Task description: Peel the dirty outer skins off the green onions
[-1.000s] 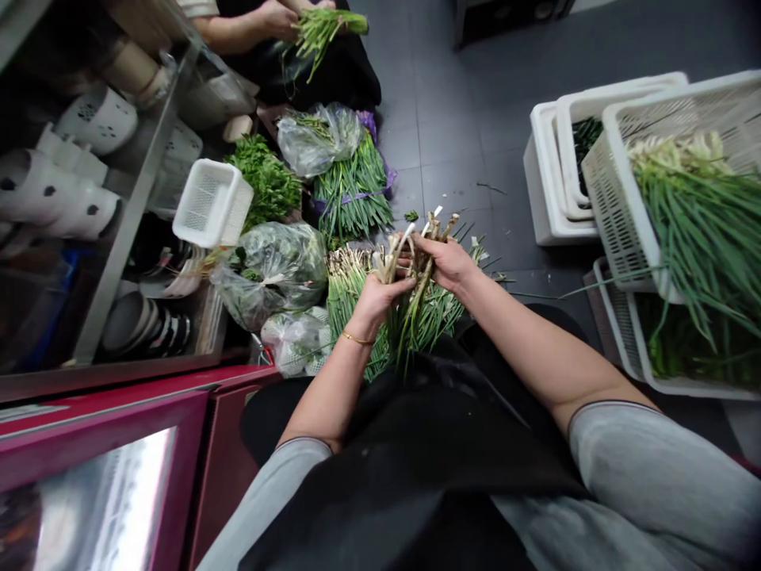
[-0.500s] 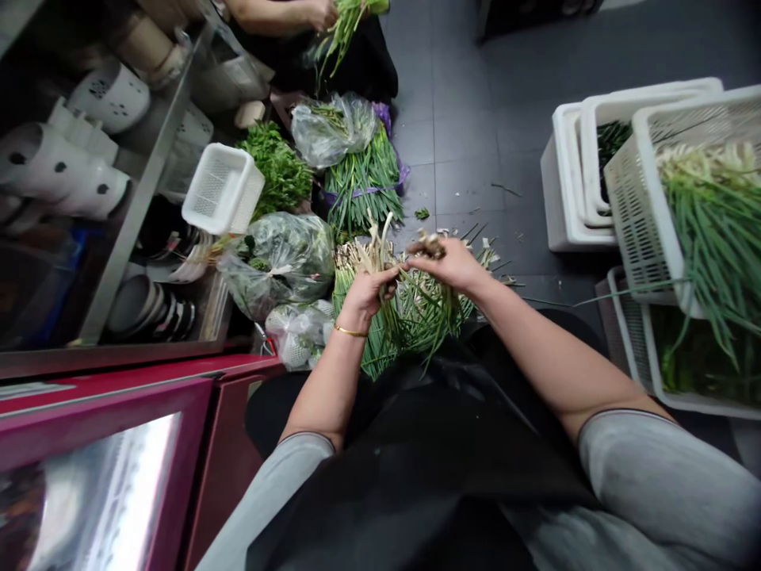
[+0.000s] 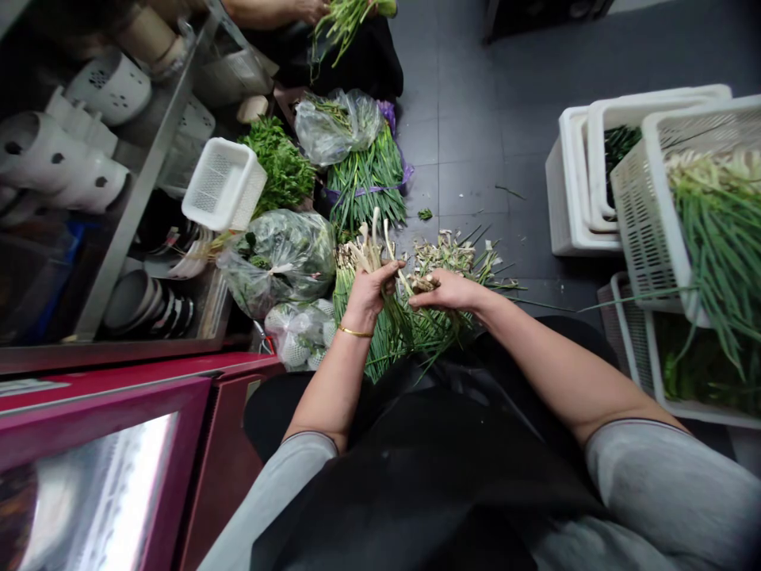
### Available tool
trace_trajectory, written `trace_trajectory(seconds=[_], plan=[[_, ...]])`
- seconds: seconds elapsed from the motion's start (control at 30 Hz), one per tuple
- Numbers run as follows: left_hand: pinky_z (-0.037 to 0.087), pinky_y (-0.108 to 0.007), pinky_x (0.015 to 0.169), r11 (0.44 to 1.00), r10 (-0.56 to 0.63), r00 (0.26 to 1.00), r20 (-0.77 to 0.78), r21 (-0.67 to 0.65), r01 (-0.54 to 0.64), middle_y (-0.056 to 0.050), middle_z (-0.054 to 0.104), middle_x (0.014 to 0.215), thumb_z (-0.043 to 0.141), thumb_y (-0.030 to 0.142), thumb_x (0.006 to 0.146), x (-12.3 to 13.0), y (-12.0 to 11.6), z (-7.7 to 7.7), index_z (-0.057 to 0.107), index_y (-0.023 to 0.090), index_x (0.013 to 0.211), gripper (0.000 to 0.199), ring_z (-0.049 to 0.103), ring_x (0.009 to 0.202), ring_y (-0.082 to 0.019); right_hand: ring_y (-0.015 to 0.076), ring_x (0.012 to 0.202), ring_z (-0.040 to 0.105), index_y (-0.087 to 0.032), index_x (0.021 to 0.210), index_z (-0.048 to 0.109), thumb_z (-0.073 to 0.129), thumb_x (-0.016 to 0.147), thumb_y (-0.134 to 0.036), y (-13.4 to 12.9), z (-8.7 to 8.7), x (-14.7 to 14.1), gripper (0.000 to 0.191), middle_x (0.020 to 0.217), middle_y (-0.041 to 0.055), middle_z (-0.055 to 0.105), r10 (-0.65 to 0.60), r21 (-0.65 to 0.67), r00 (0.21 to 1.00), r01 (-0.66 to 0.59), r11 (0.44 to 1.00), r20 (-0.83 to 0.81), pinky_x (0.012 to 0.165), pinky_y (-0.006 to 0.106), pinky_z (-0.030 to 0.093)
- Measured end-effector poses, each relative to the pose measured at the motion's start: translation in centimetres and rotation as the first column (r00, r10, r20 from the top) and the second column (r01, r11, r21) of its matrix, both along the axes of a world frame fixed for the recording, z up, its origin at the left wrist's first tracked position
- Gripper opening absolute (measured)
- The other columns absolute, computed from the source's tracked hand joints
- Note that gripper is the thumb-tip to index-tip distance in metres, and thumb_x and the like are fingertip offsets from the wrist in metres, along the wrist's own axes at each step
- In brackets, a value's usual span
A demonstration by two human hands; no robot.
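My left hand [image 3: 367, 295] is closed around several scallions [image 3: 376, 246], their pale root ends pointing away from me and the green leaves hanging below. Just to the right, my right hand [image 3: 455, 291] grips more scallions [image 3: 424, 283] with brownish, dirty-looking ends; its fingertips are close to the left hand's stems. Beneath both hands lies a bundle of scallions [image 3: 343, 277]. Beyond the right hand is a heap of pale, dry-looking trimmings [image 3: 449, 252]. The lower part of what each hand holds blends into the greens.
At the right stand white crates [image 3: 633, 202], one filled with scallions [image 3: 717, 230]. To the left are bagged greens [image 3: 285, 258], a white basket [image 3: 223, 182], a shelf [image 3: 146, 182] and a red cabinet [image 3: 231, 444]. A co-worker's hand [image 3: 312, 11] holds greens at the top.
My right hand has moved down and slightly toward me, bringing its brown-ended scallions lower beside the left hand. My left hand keeps its bunch in nearly the same place.
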State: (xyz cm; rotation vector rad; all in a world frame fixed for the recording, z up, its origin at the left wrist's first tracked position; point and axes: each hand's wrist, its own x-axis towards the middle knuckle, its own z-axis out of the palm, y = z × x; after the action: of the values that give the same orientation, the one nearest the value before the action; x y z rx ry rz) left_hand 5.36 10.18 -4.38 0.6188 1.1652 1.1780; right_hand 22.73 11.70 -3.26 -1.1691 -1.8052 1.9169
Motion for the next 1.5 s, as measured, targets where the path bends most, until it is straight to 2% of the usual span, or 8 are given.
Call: trace_trajectory(seconds=[0.17,0.3,0.5,0.73,0.9,1.0,1.2,1.5], plan=[[0.023,-0.018,0.040,0.985,0.170,0.985,0.000,-0.009,-0.170,0.004,0.054,0.055,0.084,0.037,0.056,-1.6,1.6,-0.6,0.060,0.015,0.067,0.035,0.035,0.040,-0.001,0.0122,0.045,0.040,-0.017,0.065,0.067,0.077,0.068,-0.044,-0.1,0.5,1.4,0.029,0.050,0.0003,0.048,0.027,-0.097,0.997,-0.034,0.995,-0.078,0.048,0.032,0.040],[0.020,-0.018,0.038,0.967,0.256,0.967,-0.020,-0.016,-0.256,0.006,0.053,0.052,0.085,0.035,0.055,-2.8,1.8,-0.8,0.060,0.014,0.067,0.035,0.033,0.038,0.000,0.0108,0.045,0.038,-0.019,0.060,0.063,0.076,0.070,-0.044,0.2,0.4,1.6,0.030,0.047,-0.0018,0.046,-0.034,0.098,0.999,0.037,0.995,-0.027,0.047,0.031,0.038],[0.026,-0.020,0.038,0.998,0.056,0.994,-0.099,-0.007,-0.057,-0.001,0.066,0.063,0.085,0.038,0.057,-0.4,-0.5,-0.7,0.070,0.011,0.081,0.039,0.041,0.040,-0.003,0.0114,0.051,0.044,-0.019,0.052,0.059,0.079,0.064,-0.027,-0.7,-0.9,-0.8,0.024,0.051,-0.0017,0.049,-0.141,0.447,0.981,0.069,0.892,0.130,0.059,0.030,0.040],[0.022,-0.018,0.037,0.973,-0.203,0.971,0.129,-0.081,0.215,-0.001,0.061,0.058,0.081,0.035,0.057,-1.8,-1.2,-0.1,0.070,0.010,0.078,0.034,0.038,0.040,-0.002,0.0170,0.073,0.060,-0.018,0.095,0.070,0.075,0.071,-0.042,0.5,0.6,0.6,0.034,0.081,0.0038,0.067,-0.427,0.263,0.879,0.472,0.842,-0.213,0.069,0.032,0.048],[0.021,-0.018,0.038,0.945,-0.312,0.947,0.069,-0.082,0.317,-0.001,0.061,0.056,0.084,0.032,0.054,-1.1,-2.1,0.2,0.066,0.011,0.077,0.035,0.044,0.042,-0.006,0.0133,0.064,0.055,-0.016,0.074,0.066,0.081,0.064,-0.034,0.1,0.1,-0.9,0.025,0.069,0.0006,0.062,-0.335,0.216,0.920,0.376,0.901,-0.203,0.064,0.030,0.045],[0.018,-0.019,0.038,0.910,-0.402,0.915,0.009,-0.102,0.401,-0.001,0.059,0.055,0.084,0.033,0.057,-0.5,-2.5,0.3,0.070,0.009,0.085,0.039,0.042,0.043,-0.005,0.0107,0.060,0.050,-0.016,0.067,0.061,0.078,0.066,-0.033,1.1,-0.4,-0.6,0.023,0.065,-0.0007,0.059,-0.507,0.248,0.834,0.550,0.798,-0.219,0.060,0.028,0.043],[0.019,-0.019,0.039,0.913,-0.392,0.920,-0.003,-0.122,0.389,-0.002,0.060,0.058,0.085,0.038,0.056,-0.7,-3.1,-0.3,0.071,0.010,0.084,0.042,0.043,0.047,-0.006,0.0061,0.047,0.042,-0.017,0.073,0.056,0.068,0.078,-0.031,5.2,0.6,4.4,0.020,0.060,-0.0022,0.053,-0.857,0.078,0.440,0.897,0.436,-0.270,0.047,0.024,0.034],[0.031,-0.022,0.046,0.826,-0.564,0.810,-0.162,-0.099,0.555,-0.006,0.068,0.069,0.083,0.036,0.062,0.1,-2.5,-1.2,0.073,0.010,0.085,0.036,0.053,0.049,-0.009,0.0132,0.068,0.056,-0.017,0.084,0.067,0.074,0.075,-0.041,1.1,2.0,0.0,0.027,0.074,0.0019,0.064,-0.339,0.293,0.905,0.407,0.865,-0.257,0.065,0.029,0.046]])
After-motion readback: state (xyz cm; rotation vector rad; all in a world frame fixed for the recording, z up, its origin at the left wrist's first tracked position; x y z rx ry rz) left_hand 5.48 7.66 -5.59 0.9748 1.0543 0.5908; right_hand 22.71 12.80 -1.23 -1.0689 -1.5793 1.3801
